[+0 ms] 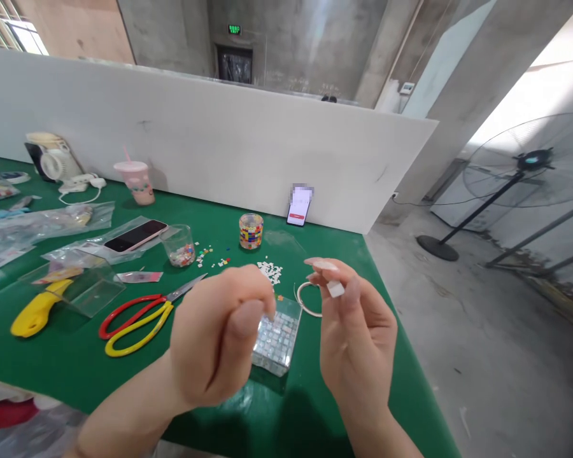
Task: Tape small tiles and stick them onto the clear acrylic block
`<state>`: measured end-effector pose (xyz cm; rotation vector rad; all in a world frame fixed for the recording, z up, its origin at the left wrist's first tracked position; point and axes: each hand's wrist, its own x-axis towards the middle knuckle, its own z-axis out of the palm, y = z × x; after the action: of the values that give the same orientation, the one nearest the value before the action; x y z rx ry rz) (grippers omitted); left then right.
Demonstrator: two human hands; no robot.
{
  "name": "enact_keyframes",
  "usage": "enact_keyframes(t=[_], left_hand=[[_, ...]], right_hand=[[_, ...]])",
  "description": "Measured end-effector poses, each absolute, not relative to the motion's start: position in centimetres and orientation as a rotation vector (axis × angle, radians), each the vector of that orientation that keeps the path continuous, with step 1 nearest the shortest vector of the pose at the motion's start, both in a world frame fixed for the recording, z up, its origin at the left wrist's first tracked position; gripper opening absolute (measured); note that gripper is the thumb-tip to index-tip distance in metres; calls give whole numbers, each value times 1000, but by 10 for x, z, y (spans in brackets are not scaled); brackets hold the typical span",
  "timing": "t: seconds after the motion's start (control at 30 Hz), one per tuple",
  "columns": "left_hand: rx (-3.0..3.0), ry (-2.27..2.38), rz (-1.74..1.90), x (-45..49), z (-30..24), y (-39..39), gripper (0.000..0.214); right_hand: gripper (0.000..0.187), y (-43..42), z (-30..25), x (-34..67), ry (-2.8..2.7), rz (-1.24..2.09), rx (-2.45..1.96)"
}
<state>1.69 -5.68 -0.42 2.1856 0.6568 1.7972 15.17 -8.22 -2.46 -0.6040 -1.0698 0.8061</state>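
Observation:
My left hand (219, 334) is curled closed, thumb against fingertips, over the left edge of a clear square box (277, 340) lined with small shiny tiles; what it pinches is hidden. My right hand (356, 337) hovers to the right of the box and pinches a small white square tile (335, 289) between thumb and fingers. A thin white ring (307, 300) lies on the green table (52, 362) just behind the right hand. A heap of loose white tiles (270, 271) lies behind the box.
Red-and-yellow scissors (141, 316), a yellow-handled tool (35, 313), clear bags, a phone (134, 235) lying flat, a glass cup (179, 245), a jar of coloured tiles (251, 230), a propped phone (298, 207) and a pink drink cup (138, 181) are on the table. A white partition stands behind. A floor fan (530, 162) stands right.

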Motion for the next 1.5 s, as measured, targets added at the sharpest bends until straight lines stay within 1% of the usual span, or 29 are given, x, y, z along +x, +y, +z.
enact_keyframes(t=[0.1, 0.2, 0.3, 0.73, 0.93, 1.2, 1.5], left_hand=[[2494, 603, 1475, 11, 4, -62, 23], [2624, 637, 1347, 14, 5, -63, 12], [2657, 659, 1361, 17, 2, -63, 10], [2721, 665, 1386, 17, 0, -69, 18], [2768, 741, 1478, 23, 2, -69, 21], [2684, 819, 1598, 29, -6, -71, 21], [2592, 813, 1657, 30, -7, -71, 20]], right_hand=[[20, -81, -24, 155, -1096, 838, -598], [20, -82, -23, 155, -1121, 911, -576], [19, -83, -20, 154, -1101, 998, -571], [15, -85, -23, 155, -998, 1350, -517], [13, -85, -22, 153, -951, 1336, -604], [12, -89, -21, 147, -901, 1335, -625], [15, -88, -21, 145, -817, 1429, -603]])
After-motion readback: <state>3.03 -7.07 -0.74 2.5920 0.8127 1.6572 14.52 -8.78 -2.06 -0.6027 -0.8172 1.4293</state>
